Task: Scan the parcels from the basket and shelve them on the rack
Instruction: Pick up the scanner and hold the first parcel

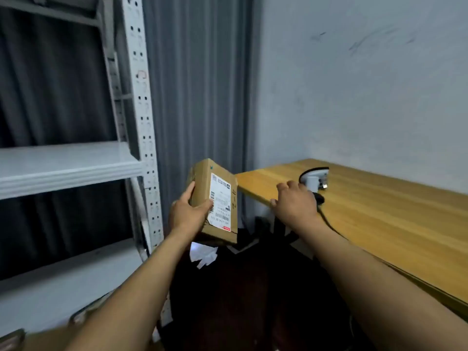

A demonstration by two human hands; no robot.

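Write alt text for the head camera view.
A person's left hand holds a labelled cardboard parcel upright while the right hand reaches toward a scanner on a wooden table. A white metal rack stands at left.

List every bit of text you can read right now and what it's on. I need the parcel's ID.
"4-2": handwritten on the cardboard parcel, beside its label, held in the left hand.
Shipping label: barcodes and printed lines, too small and blurred to read; no ID legible.
Scanner on the wooden table: no readable text.
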